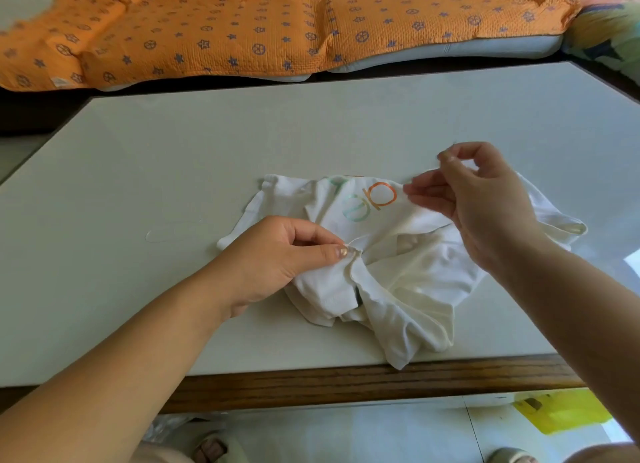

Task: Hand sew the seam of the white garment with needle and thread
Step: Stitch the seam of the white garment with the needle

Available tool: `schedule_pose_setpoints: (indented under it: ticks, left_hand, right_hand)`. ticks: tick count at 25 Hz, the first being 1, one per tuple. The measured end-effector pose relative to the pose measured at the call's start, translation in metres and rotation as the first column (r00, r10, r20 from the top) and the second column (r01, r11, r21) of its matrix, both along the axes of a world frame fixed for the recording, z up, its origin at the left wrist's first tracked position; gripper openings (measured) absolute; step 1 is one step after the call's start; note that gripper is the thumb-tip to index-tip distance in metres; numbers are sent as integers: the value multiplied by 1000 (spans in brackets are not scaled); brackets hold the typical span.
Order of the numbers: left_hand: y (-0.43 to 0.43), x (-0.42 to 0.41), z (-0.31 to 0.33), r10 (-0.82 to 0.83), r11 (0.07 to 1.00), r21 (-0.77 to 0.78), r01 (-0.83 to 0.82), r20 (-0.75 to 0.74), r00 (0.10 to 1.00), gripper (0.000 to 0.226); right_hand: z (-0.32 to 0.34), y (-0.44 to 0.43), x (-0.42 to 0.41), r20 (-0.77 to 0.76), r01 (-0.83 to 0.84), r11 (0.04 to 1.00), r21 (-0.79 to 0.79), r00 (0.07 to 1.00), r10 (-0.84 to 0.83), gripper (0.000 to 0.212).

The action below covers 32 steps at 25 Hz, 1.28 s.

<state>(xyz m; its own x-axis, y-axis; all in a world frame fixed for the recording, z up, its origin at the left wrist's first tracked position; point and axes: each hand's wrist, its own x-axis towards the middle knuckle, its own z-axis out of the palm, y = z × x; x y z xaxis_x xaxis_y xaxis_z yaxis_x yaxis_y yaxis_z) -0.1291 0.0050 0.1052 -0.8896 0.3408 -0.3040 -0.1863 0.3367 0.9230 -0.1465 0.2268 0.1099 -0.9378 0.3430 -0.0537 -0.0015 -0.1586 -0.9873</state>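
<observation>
- We are pinching a gathered fold of the crumpled white cotton garment [398, 272] between the thumb and forefinger of our left hand [277, 254], at the centre of the frame on the pale grey table [173, 151].
- Our right hand [485, 199], raised at centre right, is pinching the fine white thread [356, 239] in curled fingers; the needle is too small to make out.
- We are judging this as mid-stitch, with most of the seam left; no finished stitches are showing.
- The thread is slanting from the pinched fold up to the right, and the garment is lying widest left to right.

Needle indiscernible within right hand [485, 203]
</observation>
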Motion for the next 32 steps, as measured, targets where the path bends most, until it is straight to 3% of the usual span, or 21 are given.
schedule_pose_setpoints:
  ticks: [5, 8, 12, 15, 23, 32]
  left_hand:
    - [0, -1, -1, 27, 1000, 10, -26, -33, 999, 15]
    - [1, 0, -1, 8, 1000, -1, -8, -57, 998, 8]
    - [-2, 0, 2, -9, 1000, 16, 10, -58, 998, 12]
    - [-4, 0, 2, -13, 999, 30, 15, -70, 997, 13]
    - [-9, -2, 2, 1, 999, -44, -7, -140, 990, 6]
    - [-7, -2, 3, -12, 999, -42, 5, -165, 986, 7]
  right_hand:
    - [4, -32, 36, 90, -273, 907, 322, 962, 257, 10]
    - [6, -40, 51, 144, -359, 883, 302, 933, 330, 9]
    - [8, -41, 58, 176, -407, 822, 397, 913, 367, 8]
    - [5, -45, 61, 193, -448, 821, 354, 894, 405, 9]
    - [-2, -41, 57, 156, -399, 863, 311, 917, 368, 9]
    - [4, -34, 57, 235, -479, 762, 437, 878, 417, 19]
